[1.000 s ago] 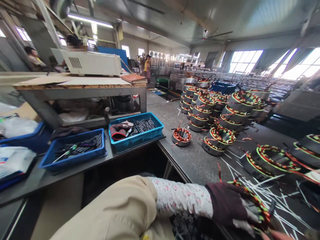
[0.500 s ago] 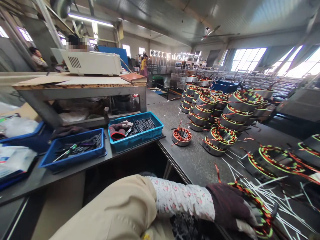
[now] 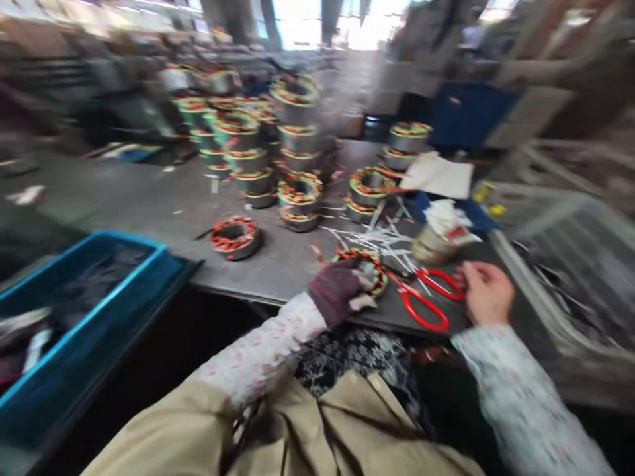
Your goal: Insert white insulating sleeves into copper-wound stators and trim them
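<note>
My left hand [image 3: 342, 287], in a dark glove with pale fingertips, is closed over the near side of a motor stator [image 3: 380, 281] with red-orange windings and yellow-green edging. Part of that stator is hidden beneath the glove. My bare right hand [image 3: 489, 292] has curled fingers at the handle loop of red-handled scissors [image 3: 426, 317]; blur hides the exact grip. The scissors lie on the table, blades pointing towards the stator. Just beyond it, thin white strips [image 3: 381, 238] are scattered.
A single stator [image 3: 237, 239] sits left of my left hand, with stacked stators [image 3: 299, 198] behind. At the left stands a blue bin [image 3: 163, 254] of dark pieces. A tub with white scraps [image 3: 439, 235] and a clear plastic bin [image 3: 536, 291] are at the right.
My view has swung right, bringing my right hand and the red scissors into sight. My left hand remains on the stator.
</note>
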The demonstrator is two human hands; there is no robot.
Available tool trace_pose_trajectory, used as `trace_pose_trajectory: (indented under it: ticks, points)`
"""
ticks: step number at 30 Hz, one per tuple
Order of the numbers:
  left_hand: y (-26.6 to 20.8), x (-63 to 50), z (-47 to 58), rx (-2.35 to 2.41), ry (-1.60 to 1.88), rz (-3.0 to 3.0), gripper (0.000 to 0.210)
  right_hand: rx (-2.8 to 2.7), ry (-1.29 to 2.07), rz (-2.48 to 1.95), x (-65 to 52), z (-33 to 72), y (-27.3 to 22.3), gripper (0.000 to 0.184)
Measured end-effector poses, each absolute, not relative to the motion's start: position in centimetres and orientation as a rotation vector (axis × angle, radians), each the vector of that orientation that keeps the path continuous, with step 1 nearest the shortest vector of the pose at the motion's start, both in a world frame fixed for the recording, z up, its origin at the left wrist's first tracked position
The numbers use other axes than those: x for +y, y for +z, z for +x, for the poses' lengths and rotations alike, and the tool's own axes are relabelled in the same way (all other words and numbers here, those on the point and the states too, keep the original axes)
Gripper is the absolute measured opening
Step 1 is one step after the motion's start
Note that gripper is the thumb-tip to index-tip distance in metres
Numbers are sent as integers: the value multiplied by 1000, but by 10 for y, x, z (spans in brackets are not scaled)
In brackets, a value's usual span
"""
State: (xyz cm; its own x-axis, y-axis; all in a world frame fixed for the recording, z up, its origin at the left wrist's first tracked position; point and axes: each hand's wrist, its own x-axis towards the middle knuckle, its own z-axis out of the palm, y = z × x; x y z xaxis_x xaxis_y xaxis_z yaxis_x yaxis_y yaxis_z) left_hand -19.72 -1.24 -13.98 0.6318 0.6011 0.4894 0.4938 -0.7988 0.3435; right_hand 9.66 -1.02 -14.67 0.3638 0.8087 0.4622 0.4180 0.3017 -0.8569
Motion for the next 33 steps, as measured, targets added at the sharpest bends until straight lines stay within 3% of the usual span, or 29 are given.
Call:
trace_pose_trajectory:
  ticks: [5,14,20,22,28,33]
  points:
    - [-158,-8,-188,925,1103,2577,16,-899,227,-1432,21,140,-177,33]
    - [-157,-13,-178,959,1249,2625,13,-919,262,-1407,46,140,-166,22]
    - [-156,-14,-180,899,1260,2728,12,-998,55,-1323,1,116,-139,29]
    - [-155,-14,-181,897,1201,2763,18,-1067,38,-1260,-26,93,-135,27]
    - [-160,-12,-184,994,1089,2825,64,-1652,-19,-1031,-102,35,-164,11]
    - [-163,-10,-182,1068,961,2791,72,-1750,70,-965,-125,29,-183,15]
